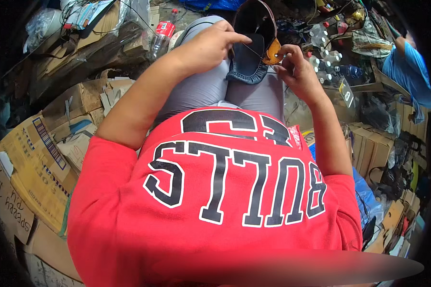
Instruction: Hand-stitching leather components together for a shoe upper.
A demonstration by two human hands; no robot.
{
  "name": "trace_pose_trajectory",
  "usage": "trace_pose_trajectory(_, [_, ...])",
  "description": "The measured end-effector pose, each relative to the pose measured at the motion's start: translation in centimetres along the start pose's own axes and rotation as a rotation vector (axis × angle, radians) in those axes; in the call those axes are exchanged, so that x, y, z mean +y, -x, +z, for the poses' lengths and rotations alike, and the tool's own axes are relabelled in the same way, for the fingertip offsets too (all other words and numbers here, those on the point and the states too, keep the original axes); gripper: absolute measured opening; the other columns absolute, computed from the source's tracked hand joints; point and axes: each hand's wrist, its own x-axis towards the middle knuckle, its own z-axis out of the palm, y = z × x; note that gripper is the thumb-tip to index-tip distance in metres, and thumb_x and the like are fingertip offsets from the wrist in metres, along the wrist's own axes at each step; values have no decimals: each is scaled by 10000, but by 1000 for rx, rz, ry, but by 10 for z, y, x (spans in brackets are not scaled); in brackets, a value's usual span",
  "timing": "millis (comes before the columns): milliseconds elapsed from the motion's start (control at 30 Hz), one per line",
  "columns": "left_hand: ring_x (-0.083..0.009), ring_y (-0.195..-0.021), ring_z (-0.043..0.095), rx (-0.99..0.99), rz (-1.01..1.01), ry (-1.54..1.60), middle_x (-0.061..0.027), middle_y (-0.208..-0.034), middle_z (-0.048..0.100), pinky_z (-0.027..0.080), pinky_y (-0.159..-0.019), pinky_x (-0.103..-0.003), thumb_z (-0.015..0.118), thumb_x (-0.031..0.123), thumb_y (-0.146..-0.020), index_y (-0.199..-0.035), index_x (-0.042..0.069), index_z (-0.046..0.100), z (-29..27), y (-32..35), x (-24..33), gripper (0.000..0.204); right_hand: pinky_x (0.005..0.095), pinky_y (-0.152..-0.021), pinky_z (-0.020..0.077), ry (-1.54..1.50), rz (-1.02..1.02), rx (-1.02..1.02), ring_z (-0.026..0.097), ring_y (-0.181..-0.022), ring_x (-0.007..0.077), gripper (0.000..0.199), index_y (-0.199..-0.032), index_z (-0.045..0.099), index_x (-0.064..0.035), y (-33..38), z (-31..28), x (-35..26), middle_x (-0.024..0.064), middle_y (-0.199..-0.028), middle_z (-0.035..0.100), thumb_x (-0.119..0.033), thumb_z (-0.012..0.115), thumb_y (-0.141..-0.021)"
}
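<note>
A red shirt with large black lettering edged in white fills the foreground as its wearer sits bent over a piece of footwear set upon gray-trousered thighs. The footwear, black with a gathered near edge, a dark, curved upper rising at its far end and a tan leather piece on its right side, lies between the two hands, beyond the shirt. The left hand is at its left side, forefinger stretched out over the black part and the other fingers curled; a thin dark cord crosses from near that fingertip toward the tan piece, though whether the hand grips it cannot be told. The right hand is just beside the tan piece, fingers bent, thumb and forefinger slightly apart at its edge; whether they pinch anything is unclear. Around the sitter, a clear bottle with a red label stands at left, small bottles cluster at right, and cardboard boxes crowd the left side.
</note>
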Motion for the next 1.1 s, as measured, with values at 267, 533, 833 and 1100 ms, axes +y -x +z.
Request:
trace_pose_trajectory(267, [-215,-771,579,212,208,-100,-44,-765,591,463,-668,-317,695,29,-721,-862,104,700,17,-17,-3,160,245,-586,408,-161,-30,75,456,-604,110,356,-1099,435,-103,-2,8,13,32,-660,481,-11,642,-824])
trace_pose_trajectory(533, [-211,-757,537,221,216,-180,-34,-739,561,444,-688,-331,724,78,-711,-812,136,723,20,-23,-8,117,224,-589,395,-186,-32,61,429,-610,86,353,-1112,459,-111,0,5,15,14,-651,448,-1,639,-829])
trace_pose_trajectory(833, [-219,-759,524,208,221,-185,-41,-729,538,441,-688,-338,714,59,-710,-800,137,720,24,-27,-13,119,218,-586,391,-163,-67,65,425,-604,83,359,-1116,461,-112,-3,2,18,13,-645,439,-4,642,-826])
trace_pose_trajectory(1100, [-242,-773,520,183,290,-192,-40,-745,552,439,-712,-349,717,62,-687,-789,129,710,29,-36,-11,122,223,-577,393,-199,-81,174,437,-597,95,416,-1173,484,-115,0,3,10,11,-661,473,-32,670,-811])
